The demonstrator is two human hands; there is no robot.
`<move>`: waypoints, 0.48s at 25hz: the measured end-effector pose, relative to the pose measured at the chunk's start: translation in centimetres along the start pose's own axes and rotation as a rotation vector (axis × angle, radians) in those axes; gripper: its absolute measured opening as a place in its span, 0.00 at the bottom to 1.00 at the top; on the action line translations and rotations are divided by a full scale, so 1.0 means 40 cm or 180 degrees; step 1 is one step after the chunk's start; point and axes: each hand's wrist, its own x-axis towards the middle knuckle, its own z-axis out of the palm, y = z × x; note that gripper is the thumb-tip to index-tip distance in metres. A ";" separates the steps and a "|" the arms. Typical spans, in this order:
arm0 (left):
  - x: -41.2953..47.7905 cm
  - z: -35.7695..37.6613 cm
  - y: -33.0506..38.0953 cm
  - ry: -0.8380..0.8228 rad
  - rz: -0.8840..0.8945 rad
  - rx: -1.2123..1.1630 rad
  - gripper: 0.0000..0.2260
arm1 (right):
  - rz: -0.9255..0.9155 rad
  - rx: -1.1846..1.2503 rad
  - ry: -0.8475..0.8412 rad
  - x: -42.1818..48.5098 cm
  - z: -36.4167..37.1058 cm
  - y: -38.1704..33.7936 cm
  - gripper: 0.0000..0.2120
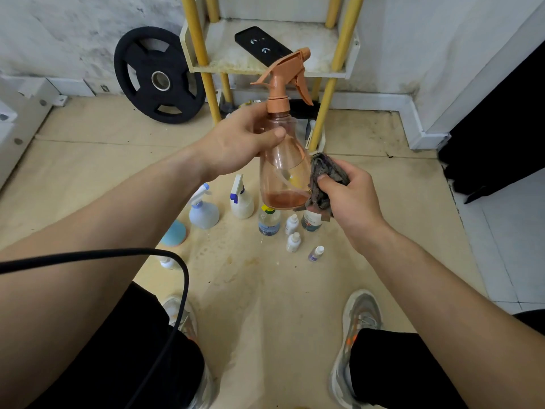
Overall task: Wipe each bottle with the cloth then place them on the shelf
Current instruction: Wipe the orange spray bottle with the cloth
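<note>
My left hand (239, 137) grips the neck of a clear orange spray bottle (283, 169), which it holds upright in the air in front of the shelf (333, 73). My right hand (346, 190) holds a bunched grey cloth (321, 178) against the bottle's lower right side. On the floor below stand a blue spray bottle (203, 212), a white spray bottle (241, 202), a water bottle with a yellow cap (269, 221), another partly hidden bottle (311, 222) and several small white bottles (293, 242).
The shelf has yellow posts (202, 54) and a black remote-like object (261, 44) on its board. A black weight plate (159, 79) leans on the wall at left. A black cable (177, 305) crosses my left arm. My shoes (358, 323) stand on the beige floor.
</note>
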 end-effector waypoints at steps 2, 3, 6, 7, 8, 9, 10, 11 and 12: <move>-0.007 -0.003 0.005 0.0096 0.0175 -0.0043 0.15 | 0.0021 0.0057 -0.0004 0.004 0.001 -0.001 0.13; -0.010 -0.001 0.009 0.0148 0.0216 -0.0116 0.15 | 0.0020 0.0059 0.0002 0.005 0.000 -0.001 0.13; -0.013 0.005 0.019 0.0316 0.0224 -0.0272 0.15 | 0.0034 0.0070 0.0053 0.006 -0.004 -0.005 0.11; -0.013 0.007 0.021 0.0349 0.0222 -0.0329 0.16 | 0.0047 0.0078 0.0049 0.005 -0.005 -0.007 0.12; -0.012 0.008 0.021 0.0360 0.0202 -0.0407 0.18 | 0.0065 0.0087 0.0024 0.003 -0.005 -0.009 0.12; -0.011 0.010 0.020 0.0335 0.0166 -0.0486 0.20 | 0.0092 0.0107 -0.0018 0.000 -0.004 -0.012 0.12; -0.011 0.011 0.020 0.0272 0.0126 -0.0543 0.21 | 0.0122 0.0127 -0.0065 -0.004 -0.003 -0.016 0.13; -0.010 0.012 0.020 0.0193 0.0093 -0.0569 0.21 | 0.0152 0.0151 -0.0109 -0.009 0.000 -0.021 0.13; -0.009 0.013 0.018 0.0133 0.0066 -0.0581 0.21 | 0.0171 0.0165 -0.0136 -0.012 0.001 -0.025 0.13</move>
